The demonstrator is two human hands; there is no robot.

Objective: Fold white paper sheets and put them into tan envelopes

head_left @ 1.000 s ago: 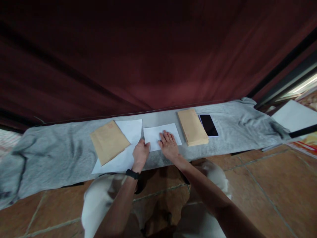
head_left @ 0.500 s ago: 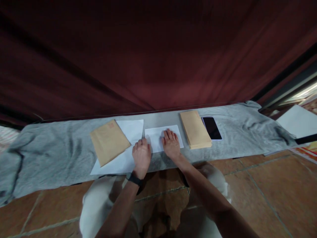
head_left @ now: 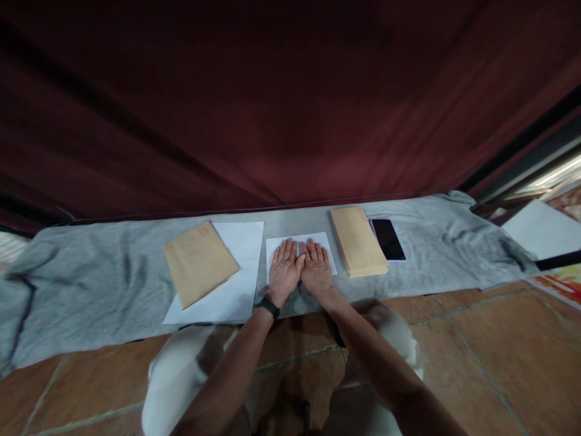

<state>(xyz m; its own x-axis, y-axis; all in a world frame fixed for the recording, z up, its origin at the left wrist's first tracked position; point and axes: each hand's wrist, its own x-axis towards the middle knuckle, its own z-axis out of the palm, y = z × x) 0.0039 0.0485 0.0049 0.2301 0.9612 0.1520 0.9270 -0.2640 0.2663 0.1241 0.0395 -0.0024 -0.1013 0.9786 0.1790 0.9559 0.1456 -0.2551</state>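
A folded white sheet of paper point(head_left: 327, 242) lies in front of me on the grey cloth. My left hand point(head_left: 285, 269) rests flat on its left half, fingers stretched out. Beside it my right hand point(head_left: 316, 266) presses flat on the right half, and the two thumbs meet. Both palms hide much of the sheet. Left of the hands, brown envelopes point(head_left: 200, 263) lie askew over larger white paper point(head_left: 240, 290). To the right sits a stack of brown envelopes point(head_left: 358, 242).
A smartphone point(head_left: 388, 239) with a dark screen lies right of the envelope stack. Grey cloth point(head_left: 118, 272) covers the narrow bench. A dark red curtain point(head_left: 290, 121) hangs along its far side, and tiled floor point(head_left: 490, 351) shows in front.
My left hand has moved right, from the left edge of the folded paper onto it, and its fingers have straightened flat. My right hand stays on the paper.
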